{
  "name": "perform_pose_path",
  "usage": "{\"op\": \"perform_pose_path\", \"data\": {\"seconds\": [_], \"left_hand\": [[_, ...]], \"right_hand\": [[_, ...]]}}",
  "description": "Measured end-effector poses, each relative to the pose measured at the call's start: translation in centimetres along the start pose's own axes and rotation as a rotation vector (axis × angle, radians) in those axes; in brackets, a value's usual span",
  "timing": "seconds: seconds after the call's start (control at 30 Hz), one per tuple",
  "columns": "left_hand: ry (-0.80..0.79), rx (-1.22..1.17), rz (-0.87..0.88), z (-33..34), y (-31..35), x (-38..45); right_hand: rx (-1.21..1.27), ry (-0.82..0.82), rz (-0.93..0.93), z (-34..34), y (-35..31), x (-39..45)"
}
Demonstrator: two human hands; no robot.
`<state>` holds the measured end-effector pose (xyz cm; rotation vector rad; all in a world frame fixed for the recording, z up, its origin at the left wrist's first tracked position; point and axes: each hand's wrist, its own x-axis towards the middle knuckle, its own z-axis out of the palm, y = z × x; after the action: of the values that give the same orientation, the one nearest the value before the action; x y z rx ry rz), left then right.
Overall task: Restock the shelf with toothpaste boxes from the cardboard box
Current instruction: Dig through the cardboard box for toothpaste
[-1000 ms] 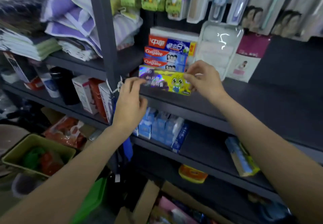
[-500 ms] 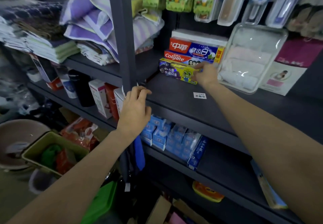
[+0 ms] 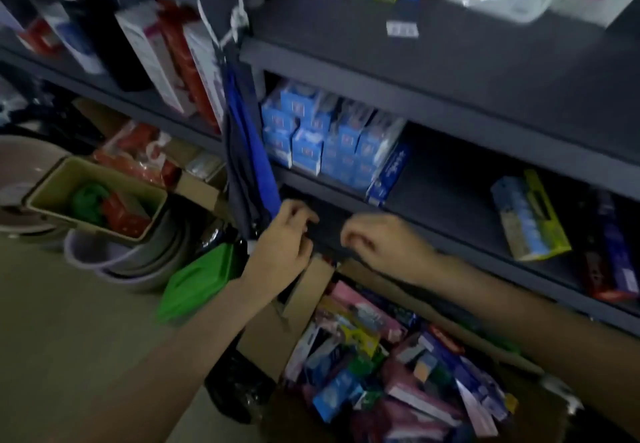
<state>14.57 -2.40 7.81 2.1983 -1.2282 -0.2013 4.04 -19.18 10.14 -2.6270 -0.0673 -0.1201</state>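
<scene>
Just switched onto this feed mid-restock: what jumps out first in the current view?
The open brown cardboard box at the bottom, heaped with mixed colourful toothpaste boxes, draws the eye first. Just above it, the left hand and right hand hover with loosely curled fingers, holding nothing. Behind them, a block of blue-and-white toothpaste boxes fills the left end of the dark grey metal shelf.

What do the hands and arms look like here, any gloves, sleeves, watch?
Both bare: no gloves on the left hand or right hand, no rings or watch visible. Forearms are uncovered as far as the frame shows; no sleeve edge in view. Motion blur hides fine detail.
</scene>
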Motion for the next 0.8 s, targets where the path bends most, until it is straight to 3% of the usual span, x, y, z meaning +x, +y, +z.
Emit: {"op": "perform_pose_path", "data": {"seconds": [0.07,0.13,0.2,0.3,0.43,0.57,0.67,0.73,0.8], "left_hand": [[-0.279,0.081,-0.087,3.1,-1.5,-2.8],[-0.47,0.125,-0.135,5.1,-2.1,-5.0],[-0.555,0.159,-0.165,6.3,-2.6,-6.4],[-0.626,0.199,-0.193,7.1,-3.7,-7.9],[-0.621,0.205,-0.192,6.8,-4.1,-7.7],[-0.561,0.153,0.011,3.9,-2.2,-4.4],[-0.158,0.115,0.145,-0.5,0.0,-0.8],[0.219,0.035,0.09,-4.4,1.8,1.5],[0.474,-0.013,0.035,-8.6,3.5,3.7]], "right_hand": [[-0.017,-0.396,0.184,6.7,2.5,-3.5],[0.024,-0.692,0.369,12.5,4.7,-6.3],[0.031,-0.862,0.453,16.9,6.0,-8.3],[0.011,-0.97,0.539,20.7,5.6,-9.8],[-0.007,-0.799,0.451,19.2,3.3,-8.6],[0.179,-0.762,0.327,7.3,0.1,-4.1],[0.128,-0.486,0.214,-4.7,-3.1,-1.4],[0.046,-0.236,0.184,-11.5,-4.8,-0.3],[-0.008,-0.024,0.181,-16.9,-5.9,1.2]]}}
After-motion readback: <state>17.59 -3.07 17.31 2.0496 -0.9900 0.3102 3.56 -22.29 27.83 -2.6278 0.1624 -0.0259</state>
